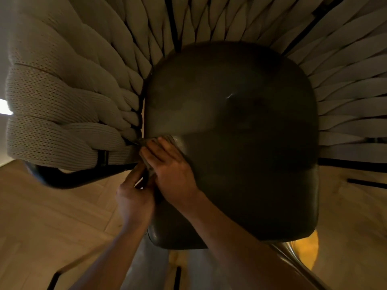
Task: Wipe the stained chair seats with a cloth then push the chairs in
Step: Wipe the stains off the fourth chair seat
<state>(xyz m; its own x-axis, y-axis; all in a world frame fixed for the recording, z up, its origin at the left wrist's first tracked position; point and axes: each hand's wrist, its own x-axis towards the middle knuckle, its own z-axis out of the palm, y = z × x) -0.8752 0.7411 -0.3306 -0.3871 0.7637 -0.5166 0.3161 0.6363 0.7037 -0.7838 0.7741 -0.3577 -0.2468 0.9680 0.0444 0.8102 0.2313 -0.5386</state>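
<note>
Fingers (155, 147) of the right hand (169, 172) were pressed flat on the cloth (146, 141) at the dark seat cushion's (240, 132) left edge; unwiped seat lay rightward.

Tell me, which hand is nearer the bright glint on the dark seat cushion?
Right. The right hand presses the cloth on the seat cushion's left edge; the left hand sits beside that edge, farther from the glint.

Pale wooden floor (52, 210) lies in angled planks at near left; a bright patch (4, 106) glows at far left.
</note>
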